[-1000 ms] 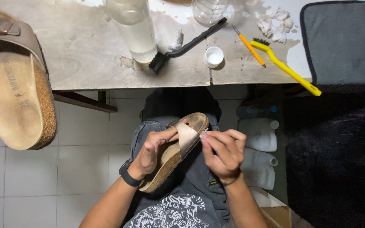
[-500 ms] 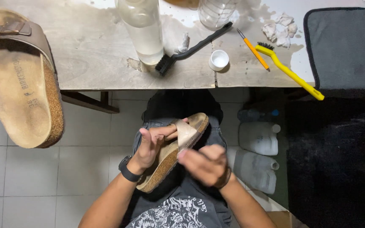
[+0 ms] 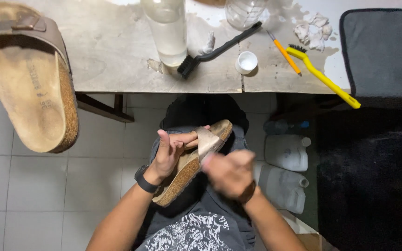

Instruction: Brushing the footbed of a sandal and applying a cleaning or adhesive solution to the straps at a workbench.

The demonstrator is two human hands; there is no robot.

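Pale floor tiles fill the lower left of the frame, and a worn, stained table (image 3: 117, 69) runs across the top. From my remote seat I see the left hand (image 3: 170, 153) clamped around a cork-soled sandal (image 3: 196, 162) at centre frame, thumb up, fingers wrapped under its strap. A second ago the right hand (image 3: 229, 172) sat at the strap with its fingertips; now it has dropped lower and nearer the camera, blurred by motion, just right of the sandal's side. I cannot tell whether it is closed on anything or bare. I judge the work on the strap to be in mid-stroke or paused, with the sandal held steady and barely shifted.

On the table, the matching sandal (image 3: 29, 79) lies upper left, overhanging the edge. A clear bottle (image 3: 166, 30) stands top centre, a black brush (image 3: 215, 49) beside it, a white cap (image 3: 246, 62) near that, then an orange pencil (image 3: 284, 53) and a yellow brush (image 3: 324, 76) toward the upper right.
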